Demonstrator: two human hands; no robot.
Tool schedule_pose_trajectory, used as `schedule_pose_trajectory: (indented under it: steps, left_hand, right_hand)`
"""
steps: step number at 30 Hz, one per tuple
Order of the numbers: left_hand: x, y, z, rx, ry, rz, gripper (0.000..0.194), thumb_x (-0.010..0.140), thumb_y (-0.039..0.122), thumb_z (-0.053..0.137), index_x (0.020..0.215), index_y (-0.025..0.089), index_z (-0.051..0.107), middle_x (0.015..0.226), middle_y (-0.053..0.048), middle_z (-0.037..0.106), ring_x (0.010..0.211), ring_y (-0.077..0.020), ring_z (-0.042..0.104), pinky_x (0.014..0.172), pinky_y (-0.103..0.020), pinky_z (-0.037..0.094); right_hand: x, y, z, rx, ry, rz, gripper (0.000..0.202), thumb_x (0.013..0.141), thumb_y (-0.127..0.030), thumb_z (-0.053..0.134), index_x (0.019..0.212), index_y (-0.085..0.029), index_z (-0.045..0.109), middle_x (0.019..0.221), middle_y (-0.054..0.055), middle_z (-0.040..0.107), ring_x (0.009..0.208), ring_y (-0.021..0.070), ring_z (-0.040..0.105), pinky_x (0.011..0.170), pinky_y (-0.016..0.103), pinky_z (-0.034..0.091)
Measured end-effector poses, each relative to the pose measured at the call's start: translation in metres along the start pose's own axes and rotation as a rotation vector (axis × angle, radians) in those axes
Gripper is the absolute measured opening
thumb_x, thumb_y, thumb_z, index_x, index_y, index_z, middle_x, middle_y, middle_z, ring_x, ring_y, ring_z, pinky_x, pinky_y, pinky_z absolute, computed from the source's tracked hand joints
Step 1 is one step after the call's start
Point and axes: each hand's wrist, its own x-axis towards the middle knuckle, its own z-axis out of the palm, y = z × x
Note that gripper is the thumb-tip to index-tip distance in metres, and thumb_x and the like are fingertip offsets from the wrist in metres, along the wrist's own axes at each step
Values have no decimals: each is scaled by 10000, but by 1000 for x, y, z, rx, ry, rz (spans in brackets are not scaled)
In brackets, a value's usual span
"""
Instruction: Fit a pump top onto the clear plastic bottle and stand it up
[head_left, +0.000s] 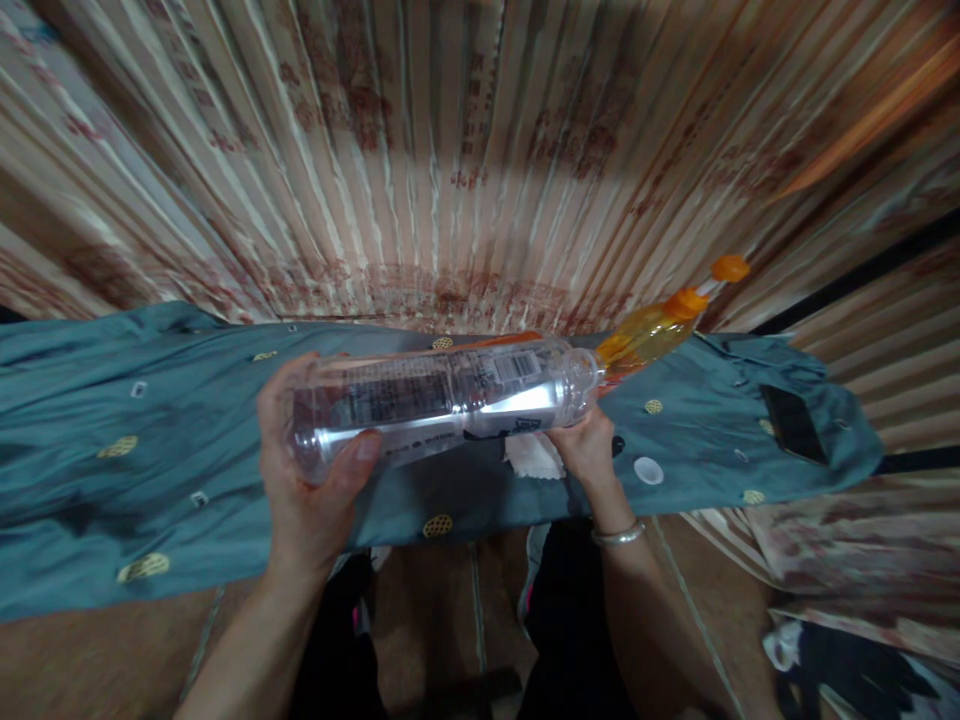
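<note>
A clear plastic bottle (442, 400) lies sideways in the air just above the desk, held at both ends. The left hand (311, 470) is curled round its base, thumb across the front and fingers behind, closed firmly on it. The right hand (585, 445) grips the neck end from below, fingers wrapped shut on the shoulder of the bottle; a silver bangle (617, 535) sits on that wrist. The bottle looks nearly empty: light shines straight through the wall, and I cannot tell whether any liquid is left inside. Its neck points right and meets a second, orange-tinted bottle (652, 332), which tilts up and away to the right and ends in an orange cap (730, 267). Amber liquid seems to fill its lower part. Whether the two mouths touch is hidden by the right hand.

A white bottle cap (648, 470) lies on the cloth just right of the right hand, and a bit of white paper or tissue (532, 455) shows under the bottle. A dark phone (793, 423) rests further right, well apart from the hands.

The desk is covered by a teal cloth (150, 450) dotted with small gold lattice motifs. Behind it hangs a pleated curtain (450, 150), beige with reddish printed figures. Below are a brownish floor and the person's dark trousers.

The clear bottle's label carries a barcode and fine print, too blurred to read.
</note>
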Motion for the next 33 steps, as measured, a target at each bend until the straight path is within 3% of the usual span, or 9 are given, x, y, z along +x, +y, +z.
schedule_pose_trajectory:
  steps: [7, 33]
  left_hand:
    - [-1, -2, -1, 1, -8, -18, 663, 721, 498, 857, 1323, 313, 648, 1160, -10, 693, 1051, -211, 658, 996, -358, 495]
    - [0, 0, 0, 24, -3, 0, 657, 722, 540, 848, 1316, 329, 664, 1138, -16, 704, 1022, -221, 673, 938, -370, 529]
  right_hand:
    - [-1, 1, 0, 13, -2, -9, 491, 617, -510, 801, 989, -205, 702, 917, 111, 807, 889, 313, 766, 738, 356, 581]
    - [0, 0, -1, 5, -2, -2, 517, 603, -490, 822, 1001, -183, 703, 897, 124, 799, 873, 325, 765, 727, 365, 586]
